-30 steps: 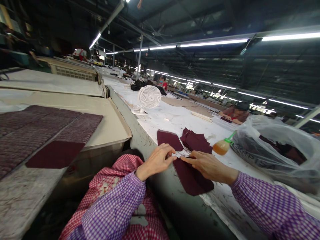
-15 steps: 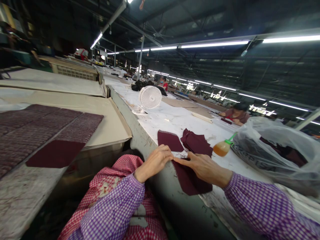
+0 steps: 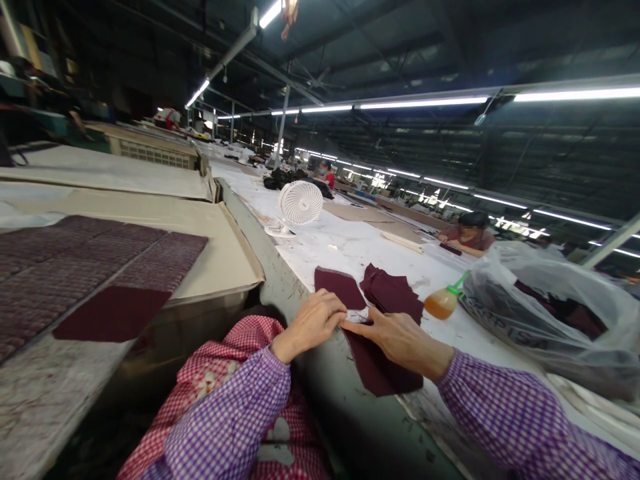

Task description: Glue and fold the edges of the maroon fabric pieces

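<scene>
A dark maroon fabric piece (image 3: 383,370) lies at the near edge of the white work table (image 3: 350,247), hanging a little over the edge. My left hand (image 3: 313,321) has its fingers curled at the piece's top left corner, pinching its edge. My right hand (image 3: 395,337) lies on the same piece with its fingers stretched flat toward the left hand, their tips almost meeting. Just beyond are a single maroon piece (image 3: 339,287) and a loose stack of maroon pieces (image 3: 393,293).
An amber squeeze bottle with a green nozzle (image 3: 444,300) lies right of the stack. A clear plastic bag (image 3: 550,313) holds more fabric. A small white fan (image 3: 299,203) stands farther back. Patterned maroon fabric (image 3: 75,267) covers the left table. A person (image 3: 467,233) sits across.
Both hands have slid slightly left along the fabric's top edge and closed up together. The small pale strip seen between the fingers a second ago is no longer visible.
</scene>
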Demonstrator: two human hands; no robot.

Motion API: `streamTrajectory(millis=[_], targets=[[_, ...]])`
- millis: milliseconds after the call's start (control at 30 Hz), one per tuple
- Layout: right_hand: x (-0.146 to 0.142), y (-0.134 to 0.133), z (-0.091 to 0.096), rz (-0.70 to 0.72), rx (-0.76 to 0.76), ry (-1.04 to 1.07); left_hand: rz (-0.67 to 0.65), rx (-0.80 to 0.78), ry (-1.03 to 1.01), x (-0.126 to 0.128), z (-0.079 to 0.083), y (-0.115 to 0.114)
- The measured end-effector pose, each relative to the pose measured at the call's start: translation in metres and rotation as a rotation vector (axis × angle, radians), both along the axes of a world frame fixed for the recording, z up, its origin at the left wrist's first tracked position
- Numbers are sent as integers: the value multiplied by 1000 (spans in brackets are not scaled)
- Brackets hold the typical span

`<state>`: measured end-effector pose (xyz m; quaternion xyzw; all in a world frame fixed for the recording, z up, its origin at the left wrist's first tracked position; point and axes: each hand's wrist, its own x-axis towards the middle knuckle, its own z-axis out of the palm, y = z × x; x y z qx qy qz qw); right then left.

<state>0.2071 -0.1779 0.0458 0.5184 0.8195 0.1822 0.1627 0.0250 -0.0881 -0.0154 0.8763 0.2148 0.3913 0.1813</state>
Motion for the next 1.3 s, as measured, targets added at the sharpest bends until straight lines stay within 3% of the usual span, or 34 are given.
streamTrajectory(millis=[233, 433, 600, 733, 833, 933, 1033, 1133, 1300], targets=[[17, 11, 3, -149, -55, 306, 131, 72, 127, 10, -4, 12], [52, 30, 11, -72, -162, 602, 243, 209, 291, 29, 0, 20], [115, 60, 18, -396, 114, 755, 239, 294, 326, 37, 2, 18], [141, 73, 16, -536, 258, 690, 292, 142, 265, 40, 1, 25], [134, 75, 12, -491, 320, 662, 310, -50, 180, 38, 0, 36], [107, 76, 9, -411, 322, 684, 332, -127, 140, 36, 0, 46], [68, 78, 6, -152, 181, 698, 339, -148, 114, 38, 0, 50], [31, 83, 5, 90, 174, 621, 303, -130, 113, 41, 0, 46], [9, 102, 4, -36, -74, 728, 425, 37, -160, 33, 4, 25]])
